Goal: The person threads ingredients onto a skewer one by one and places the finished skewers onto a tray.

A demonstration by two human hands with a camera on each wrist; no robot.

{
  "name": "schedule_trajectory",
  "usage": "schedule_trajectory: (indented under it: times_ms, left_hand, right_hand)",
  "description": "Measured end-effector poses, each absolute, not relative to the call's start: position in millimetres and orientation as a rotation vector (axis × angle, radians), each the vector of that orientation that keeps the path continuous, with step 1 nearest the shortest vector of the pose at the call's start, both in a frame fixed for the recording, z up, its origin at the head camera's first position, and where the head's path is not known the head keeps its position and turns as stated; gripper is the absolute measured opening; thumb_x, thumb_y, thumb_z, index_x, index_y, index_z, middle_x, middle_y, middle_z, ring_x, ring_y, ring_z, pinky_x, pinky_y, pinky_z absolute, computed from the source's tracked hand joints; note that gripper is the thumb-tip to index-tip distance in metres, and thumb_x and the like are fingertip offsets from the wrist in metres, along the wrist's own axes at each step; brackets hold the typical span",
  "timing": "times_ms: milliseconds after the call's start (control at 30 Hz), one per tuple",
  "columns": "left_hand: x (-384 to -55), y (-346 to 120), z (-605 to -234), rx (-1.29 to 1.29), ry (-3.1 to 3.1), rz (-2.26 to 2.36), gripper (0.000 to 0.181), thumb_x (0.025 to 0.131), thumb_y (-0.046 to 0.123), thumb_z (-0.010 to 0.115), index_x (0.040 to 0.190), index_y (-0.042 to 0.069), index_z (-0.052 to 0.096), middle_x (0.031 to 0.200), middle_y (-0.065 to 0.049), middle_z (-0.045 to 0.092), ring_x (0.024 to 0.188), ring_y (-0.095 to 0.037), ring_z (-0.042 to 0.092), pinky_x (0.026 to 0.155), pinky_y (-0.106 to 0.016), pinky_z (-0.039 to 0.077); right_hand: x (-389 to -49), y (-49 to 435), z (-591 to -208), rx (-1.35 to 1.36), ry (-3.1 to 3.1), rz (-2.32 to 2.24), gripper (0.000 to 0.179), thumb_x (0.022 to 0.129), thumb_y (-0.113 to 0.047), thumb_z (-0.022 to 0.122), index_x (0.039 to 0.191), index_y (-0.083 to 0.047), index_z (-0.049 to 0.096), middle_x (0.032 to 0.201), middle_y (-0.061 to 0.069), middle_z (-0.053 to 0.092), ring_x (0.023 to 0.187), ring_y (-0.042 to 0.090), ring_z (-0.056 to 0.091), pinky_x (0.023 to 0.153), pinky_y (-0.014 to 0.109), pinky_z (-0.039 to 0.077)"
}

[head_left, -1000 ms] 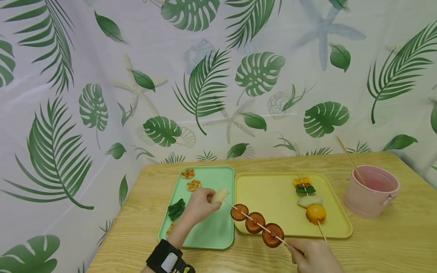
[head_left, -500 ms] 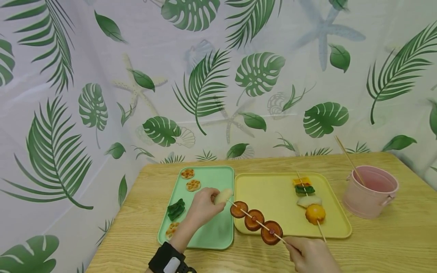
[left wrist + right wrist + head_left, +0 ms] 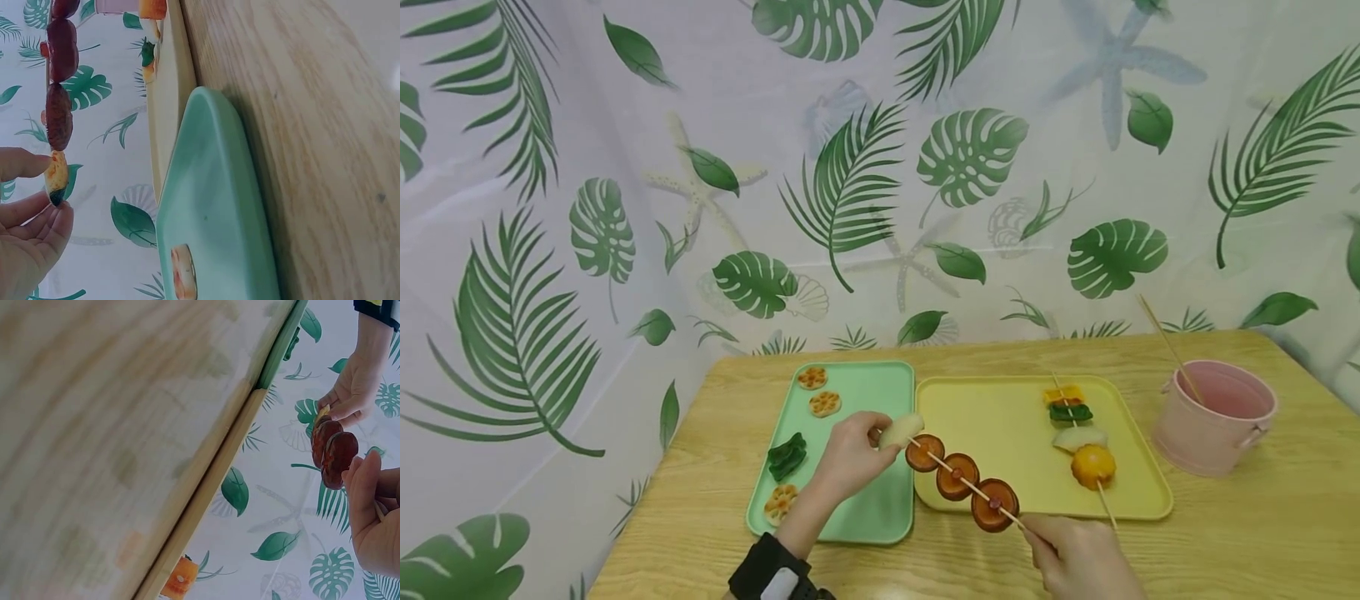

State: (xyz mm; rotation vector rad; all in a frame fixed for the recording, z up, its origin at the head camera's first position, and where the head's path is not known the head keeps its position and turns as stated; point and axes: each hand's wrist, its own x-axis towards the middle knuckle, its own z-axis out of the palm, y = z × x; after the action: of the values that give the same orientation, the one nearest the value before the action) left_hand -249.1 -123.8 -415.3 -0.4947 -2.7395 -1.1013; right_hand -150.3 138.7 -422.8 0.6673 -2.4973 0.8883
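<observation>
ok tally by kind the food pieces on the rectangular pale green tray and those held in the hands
Round orange-brown slices with holes: 3
Crinkled dark green piece: 1
Round brown slices on wooden skewer: 3
Pale oval piece in left hand: 1
Total in view: 8

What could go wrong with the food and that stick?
The thin wooden skewer might poke the left hand, because it pinches the pale, rounded food slice close to the skewer's far end. That slice might also slip from the pinch. The three brown, round slices threaded in a row might slide if pushed.
</observation>
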Motion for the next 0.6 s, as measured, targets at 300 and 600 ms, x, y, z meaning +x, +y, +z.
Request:
schedule_trajectory:
  times_ms: [300,600]
  left_hand:
    - [-249.3,-116.4,-413.1,-0.566,-2.668,-1.063,0.027,0.079,0.009,0.071,0.104,0.002,0.066,0.091,-0.006,0.061,0.075,-0.016,0.054,0.065,-0.027,0.045]
    - [-259.6,-100.1,-405.9,-0.684,-2.665,-1.048,0.028,0.08,0.007,0.069,0.106,-0.001,0.065,0.096,-0.011,0.062,0.078,-0.019,0.056,0.065,-0.027,0.044]
  right_hand:
    - [-149.6,148.9,-417.2,0.553,-2.892,1.136,0.01,0.083,-0.006,0.065,0.079,-0.015,0.068,0.055,-0.017,0.049,0.046,-0.003,0.043,0.047,0.02,0.037]
    - [-150.3,163.0,-423.4,0.524,-2.95,1.404,0.012,0.089,-0.005,0.058,0.094,0.0,0.067,0.063,-0.007,0.056,0.051,0.002,0.048,0.049,0.024,0.042]
